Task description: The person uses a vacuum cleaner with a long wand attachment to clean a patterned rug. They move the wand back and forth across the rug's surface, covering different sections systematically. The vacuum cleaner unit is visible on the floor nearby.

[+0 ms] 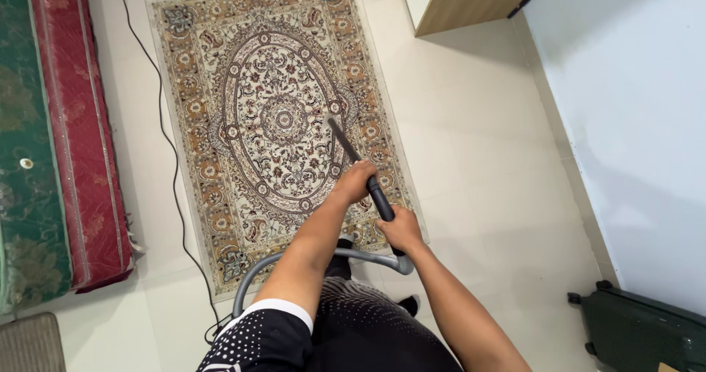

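Observation:
A patterned beige and brown rug [250,56] lies on the pale tiled floor [471,137]. My left hand [354,182] grips the upper part of a dark vacuum wand [380,199]. My right hand [401,229] holds the same wand lower down, near its bent grey handle. The wand's narrow tip [332,125] rests on the rug near the central medallion. A grey hose [254,276] curves from the handle round to my left side.
A black cable [168,144] runs along the rug's left edge. Red and green mattresses [51,137] lie at the left. A wooden cabinet [471,1] stands at the top right, a dark green case [640,331] at the bottom right beside the wall.

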